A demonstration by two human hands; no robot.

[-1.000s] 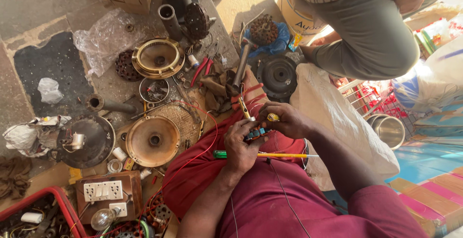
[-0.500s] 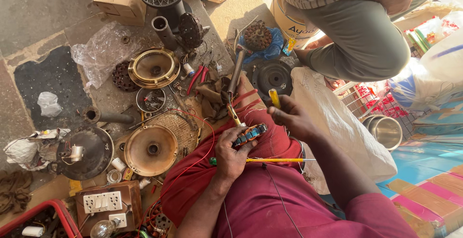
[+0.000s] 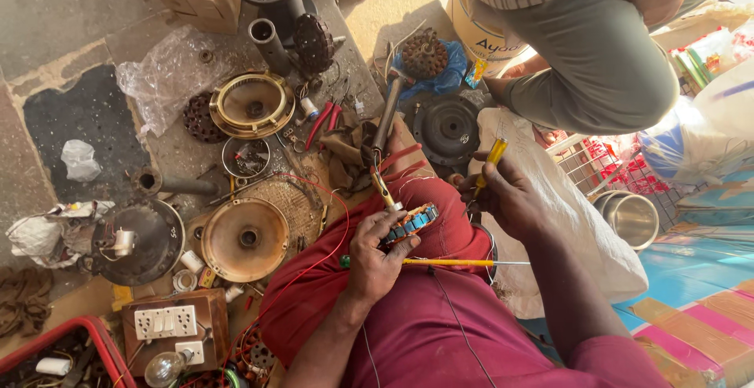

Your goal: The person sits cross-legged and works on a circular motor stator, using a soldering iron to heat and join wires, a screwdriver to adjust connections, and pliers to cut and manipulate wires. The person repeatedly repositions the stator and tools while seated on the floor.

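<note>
My left hand (image 3: 375, 253) holds a small wound motor stator (image 3: 410, 224) with blue and orange parts, resting on my knee in maroon trousers. My right hand (image 3: 506, 196) is raised a little to the right of it and grips a yellow-handled screwdriver (image 3: 490, 160), tip pointing up and away. A second long yellow screwdriver (image 3: 428, 262) with a green end lies across my lap just below the left hand. A red wire (image 3: 330, 199) loops from the lap to the floor.
Fan motor covers (image 3: 246, 239) (image 3: 253, 104) (image 3: 138, 240), a hammer (image 3: 386, 113), red pliers (image 3: 323, 119) and a black rotor (image 3: 448, 129) lie on the floor. A switchboard with a bulb (image 3: 166, 325) sits lower left. Another person's leg (image 3: 597, 50) is at upper right, near a steel bucket (image 3: 632, 217).
My right hand has lifted away from the stator to the right with the yellow screwdriver. The left hand keeps the stator on my knee.
</note>
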